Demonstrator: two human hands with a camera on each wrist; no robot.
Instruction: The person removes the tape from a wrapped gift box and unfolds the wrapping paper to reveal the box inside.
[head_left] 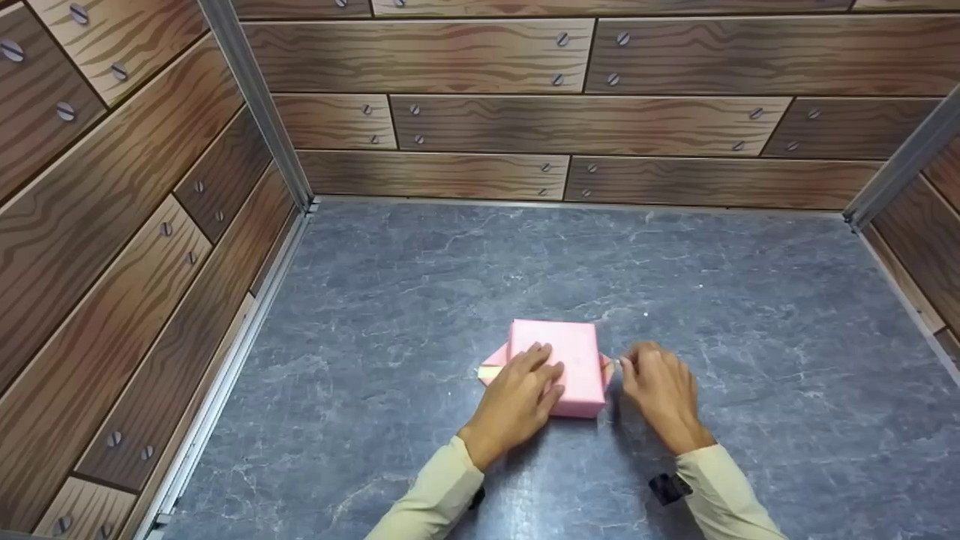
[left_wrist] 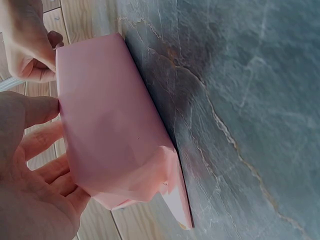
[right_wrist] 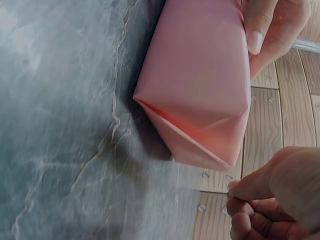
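A box wrapped in pink paper (head_left: 574, 360) lies on the grey surface, its two ends showing folded, pointed paper flaps. My left hand (head_left: 519, 394) rests on its top with the fingers spread. In the left wrist view the thumb and fingers of this left hand (left_wrist: 37, 165) lie along the box's upper edge. Just off the right-end flap (right_wrist: 200, 150) is my right hand (head_left: 664, 386), its fingers curled and thumb against the forefinger. A small pale bit shows at those fingertips, too small to identify. The flap stands partly unfolded, apart from the right fingertips.
The marbled grey surface (head_left: 420, 285) surrounds the box. Wood-plank patterned walls (head_left: 480, 120) stand at the back and on both sides, with metal strips at the corners and along the left edge. Tiny white specks dot the surface beyond the right hand.
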